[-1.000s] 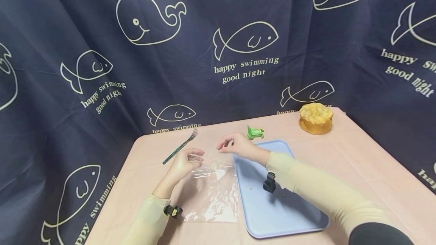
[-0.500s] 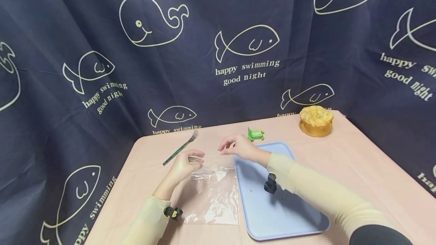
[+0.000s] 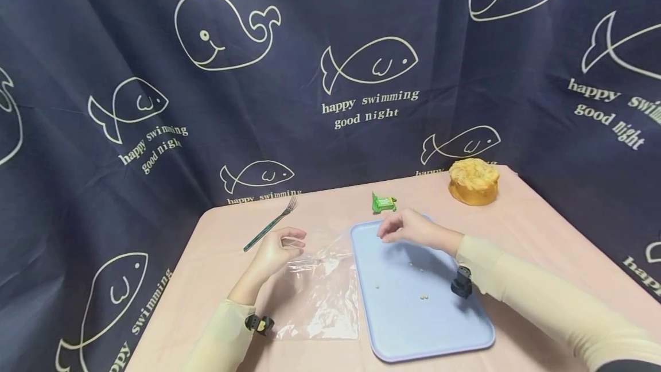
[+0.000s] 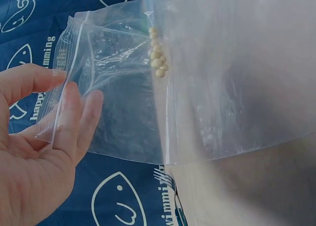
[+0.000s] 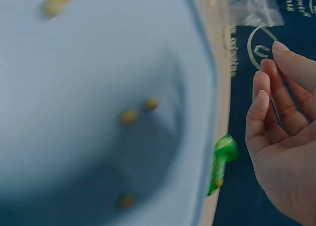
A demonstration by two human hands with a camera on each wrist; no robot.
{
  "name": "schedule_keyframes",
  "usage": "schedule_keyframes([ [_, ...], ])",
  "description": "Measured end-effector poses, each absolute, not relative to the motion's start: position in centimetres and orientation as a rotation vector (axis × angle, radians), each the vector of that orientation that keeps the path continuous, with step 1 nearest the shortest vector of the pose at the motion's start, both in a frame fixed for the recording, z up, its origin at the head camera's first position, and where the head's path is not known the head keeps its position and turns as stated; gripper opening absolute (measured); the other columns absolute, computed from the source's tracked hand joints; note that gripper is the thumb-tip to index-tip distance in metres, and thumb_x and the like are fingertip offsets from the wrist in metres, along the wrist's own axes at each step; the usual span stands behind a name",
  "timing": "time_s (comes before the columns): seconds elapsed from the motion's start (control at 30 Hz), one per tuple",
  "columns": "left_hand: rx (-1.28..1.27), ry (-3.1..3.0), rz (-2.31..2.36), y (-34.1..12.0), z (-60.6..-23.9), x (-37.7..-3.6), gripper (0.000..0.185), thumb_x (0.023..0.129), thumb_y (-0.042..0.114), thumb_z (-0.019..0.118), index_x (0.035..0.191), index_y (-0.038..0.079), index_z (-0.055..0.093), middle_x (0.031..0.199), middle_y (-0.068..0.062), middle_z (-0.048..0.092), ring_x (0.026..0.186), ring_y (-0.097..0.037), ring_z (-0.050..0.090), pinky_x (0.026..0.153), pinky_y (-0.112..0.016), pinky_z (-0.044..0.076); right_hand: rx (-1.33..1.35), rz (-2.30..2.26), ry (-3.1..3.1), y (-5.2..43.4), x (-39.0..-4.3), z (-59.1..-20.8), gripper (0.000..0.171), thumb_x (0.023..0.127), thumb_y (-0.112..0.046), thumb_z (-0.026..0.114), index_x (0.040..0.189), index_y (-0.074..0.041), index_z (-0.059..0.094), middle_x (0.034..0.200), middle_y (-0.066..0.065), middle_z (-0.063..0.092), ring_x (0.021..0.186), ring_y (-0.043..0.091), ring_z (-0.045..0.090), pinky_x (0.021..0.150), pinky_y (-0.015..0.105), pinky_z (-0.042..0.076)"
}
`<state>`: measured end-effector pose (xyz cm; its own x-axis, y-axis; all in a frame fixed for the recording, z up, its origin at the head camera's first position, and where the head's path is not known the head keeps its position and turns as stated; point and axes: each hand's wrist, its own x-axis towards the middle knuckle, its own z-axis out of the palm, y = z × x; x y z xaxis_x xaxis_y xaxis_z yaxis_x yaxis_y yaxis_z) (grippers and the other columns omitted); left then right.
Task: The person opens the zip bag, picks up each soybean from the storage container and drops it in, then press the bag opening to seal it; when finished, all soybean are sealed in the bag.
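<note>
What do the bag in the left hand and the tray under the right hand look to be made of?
The bag: thin clear plastic film, glossy and creased, with a press-seal strip at its mouth; small beige beads show through it. The tray: probably moulded plastic, pale blue, smooth and matte, with a raised rounded rim, though the look leaves it open.

A table (image 3: 542, 228) covered in a pink cloth was seen to carry a clear plastic bag (image 3: 322, 297), a blue tray (image 3: 439, 332) just beside it, a green-handled fork (image 3: 271, 223), a small green packet (image 3: 383, 203) and a round cake (image 3: 473, 181) at the far edge.
</note>
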<state>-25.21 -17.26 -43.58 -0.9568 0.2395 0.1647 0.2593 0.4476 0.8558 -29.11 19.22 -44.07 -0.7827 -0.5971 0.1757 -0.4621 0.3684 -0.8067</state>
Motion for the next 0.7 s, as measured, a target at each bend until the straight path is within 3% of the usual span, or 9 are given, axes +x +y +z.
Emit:
schedule_keyframes([
  [0.37, -0.462, -2.658, -1.626, -17.3, -43.8, -25.2, 0.038, 0.079, -0.008, 0.069, 0.117, -0.007, 0.068, 0.112, -0.017, 0.072, 0.098, -0.032, 0.072, 0.083, -0.035, 0.061, -0.993, -1.363, 2.427, 22.8, -27.9, -47.7, 0.009, 0.081, 0.008, 0.077, 0.09, 0.005, 0.075, 0.084, 0.012, 0.074, 0.076, 0.017, 0.068, 0.07, 0.025, 0.057],
  [0.7, -0.453, -2.651, -1.644, -17.6, -43.9, -25.5, 0.04, 0.078, -0.008, 0.069, 0.118, -0.007, 0.068, 0.118, -0.026, 0.068, 0.099, -0.033, 0.072, 0.083, -0.037, 0.061, -1.005, -1.264, 2.408, 23.4, -27.4, -48.0, 0.011, 0.077, 0.005, 0.082, 0.084, -0.002, 0.077, 0.08, 0.005, 0.074, 0.072, 0.01, 0.064, 0.066, 0.022, 0.055],
])
